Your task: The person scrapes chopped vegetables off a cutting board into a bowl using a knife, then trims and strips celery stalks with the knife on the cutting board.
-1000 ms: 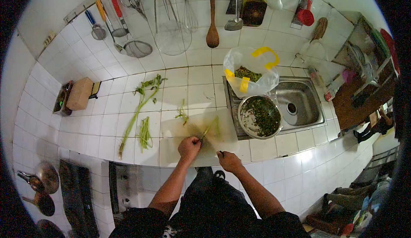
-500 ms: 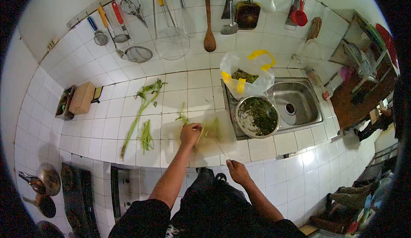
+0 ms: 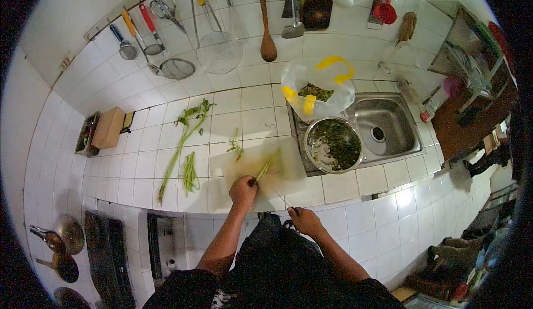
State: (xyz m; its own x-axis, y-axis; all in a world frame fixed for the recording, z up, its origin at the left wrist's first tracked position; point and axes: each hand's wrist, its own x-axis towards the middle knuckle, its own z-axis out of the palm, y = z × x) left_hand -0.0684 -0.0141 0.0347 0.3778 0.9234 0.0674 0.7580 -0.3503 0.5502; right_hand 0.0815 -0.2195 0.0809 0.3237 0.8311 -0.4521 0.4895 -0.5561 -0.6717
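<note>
My left hand (image 3: pixel 243 191) is closed around the lower end of some thin green stems (image 3: pixel 267 166), which point up and right over a pale cutting board (image 3: pixel 236 171). In my right hand (image 3: pixel 307 223) is the handle of a knife (image 3: pixel 281 196). Its thin blade slants up and left across the board, below the stems. A small green sprig (image 3: pixel 235 146) lies at the board's upper left edge. Left of the board, a bunch of cut stems (image 3: pixel 190 174) and a long leafy stalk (image 3: pixel 180 152) rest on the tiles.
Right of the board, a metal bowl (image 3: pixel 360 160) of chopped greens stands beside the sink (image 3: pixel 387 121). Behind it sits a plastic bag (image 3: pixel 338 101) with yellow handles and more greens inside. Utensils, including a wooden spoon (image 3: pixel 268 48), hang along the tiled wall. A brown box (image 3: pixel 109 128) is at far left.
My left hand has moved down toward me, and the stems in it now slant up and right. My right hand, with the knife, has shifted slightly left. The camera view has shifted a little.
</note>
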